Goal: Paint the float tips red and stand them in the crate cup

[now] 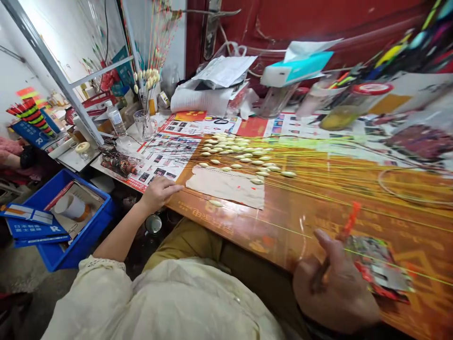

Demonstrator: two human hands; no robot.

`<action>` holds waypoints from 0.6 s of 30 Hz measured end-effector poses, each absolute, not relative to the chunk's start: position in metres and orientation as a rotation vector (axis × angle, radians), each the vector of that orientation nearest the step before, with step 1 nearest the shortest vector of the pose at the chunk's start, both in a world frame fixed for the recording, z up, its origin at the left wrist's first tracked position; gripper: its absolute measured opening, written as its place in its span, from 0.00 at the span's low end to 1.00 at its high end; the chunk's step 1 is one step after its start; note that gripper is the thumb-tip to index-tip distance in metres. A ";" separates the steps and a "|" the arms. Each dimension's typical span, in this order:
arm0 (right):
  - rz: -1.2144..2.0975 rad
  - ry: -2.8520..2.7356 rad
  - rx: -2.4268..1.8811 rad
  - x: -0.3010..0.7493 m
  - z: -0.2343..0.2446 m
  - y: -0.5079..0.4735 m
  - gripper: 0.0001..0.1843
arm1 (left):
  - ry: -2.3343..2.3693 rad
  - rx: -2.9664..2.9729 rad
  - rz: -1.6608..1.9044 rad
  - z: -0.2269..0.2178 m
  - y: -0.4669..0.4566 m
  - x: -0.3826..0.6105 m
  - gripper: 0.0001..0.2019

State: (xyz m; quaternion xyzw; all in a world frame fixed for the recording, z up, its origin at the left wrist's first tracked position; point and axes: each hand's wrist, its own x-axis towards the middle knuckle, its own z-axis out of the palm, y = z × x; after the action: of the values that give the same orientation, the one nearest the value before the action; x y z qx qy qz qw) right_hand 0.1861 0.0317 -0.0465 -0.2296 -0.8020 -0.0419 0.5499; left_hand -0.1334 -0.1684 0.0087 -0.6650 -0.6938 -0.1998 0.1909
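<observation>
At the table's front edge, my left hand (161, 192) pinches the thin dark stem of a fishing float. That float's pale oval body (215, 203) lies in front of a cream cloth (230, 186), and its long yellow tip stretches right, past my other hand. My right hand (336, 283), blurred by motion, is closed round a thin brush with an orange tip (353, 216) pointing up. Just right of it lies a paint-smeared palette (382, 267) with red edges. Many similar floats (240, 153) lie in rows behind the cloth, yellow tips to the right.
At the back stand a tissue box (297, 68), a red-lidded jar (350, 106), papers (215, 78) and a glass mug (145, 125) of upright floats. A dark bundle (118, 163) lies at left. A blue crate (76, 217) is on the floor; another person's arm (12, 160) shows far left.
</observation>
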 end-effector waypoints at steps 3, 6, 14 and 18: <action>-0.153 -1.813 -0.616 0.186 -0.050 0.031 0.33 | -1.924 -1.825 -0.580 -0.004 -0.176 -0.157 0.17; -0.184 -1.791 -0.617 0.185 -0.057 0.032 0.32 | -1.965 -1.792 -0.599 -0.015 -0.180 -0.168 0.18; -0.127 -1.846 -0.637 0.186 -0.066 0.036 0.39 | -2.016 -1.769 -0.573 -0.021 -0.182 -0.168 0.19; -0.100 -1.842 -0.653 0.186 -0.067 0.036 0.40 | -2.065 -1.771 -0.556 -0.020 -0.183 -0.169 0.19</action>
State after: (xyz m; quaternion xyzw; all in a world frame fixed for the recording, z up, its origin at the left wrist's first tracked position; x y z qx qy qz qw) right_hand 0.1864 0.0359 -0.0668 -0.2769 -0.7808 -0.0423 0.5585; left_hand -0.1688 -0.1831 -0.0198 -0.6274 -0.7312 -0.1969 0.1815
